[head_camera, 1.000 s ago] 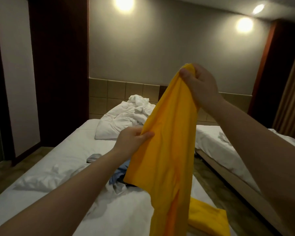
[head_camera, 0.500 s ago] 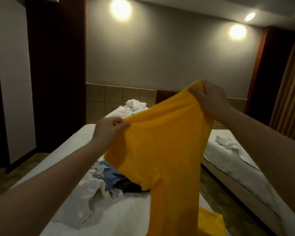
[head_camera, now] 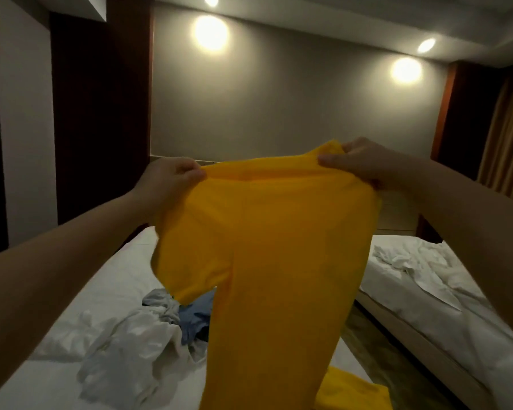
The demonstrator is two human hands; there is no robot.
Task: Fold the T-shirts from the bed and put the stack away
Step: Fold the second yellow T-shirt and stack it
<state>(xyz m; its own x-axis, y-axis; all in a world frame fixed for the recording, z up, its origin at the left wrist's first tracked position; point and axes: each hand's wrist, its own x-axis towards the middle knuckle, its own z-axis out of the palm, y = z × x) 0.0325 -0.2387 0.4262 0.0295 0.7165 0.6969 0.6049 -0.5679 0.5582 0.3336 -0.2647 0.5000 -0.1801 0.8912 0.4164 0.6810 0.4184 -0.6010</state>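
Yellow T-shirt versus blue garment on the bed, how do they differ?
The yellow T-shirt hangs spread out, pinched at its top by the left hand and right hand; the blue garment lies crumpled on the bed. The yellow T-shirt shows nearly whole; the blue garment, partly. Neither is folded.

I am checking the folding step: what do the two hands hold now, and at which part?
Both hold the yellow T-shirt: the left hand pinches its top edge at one end, the right hand grips the other end.
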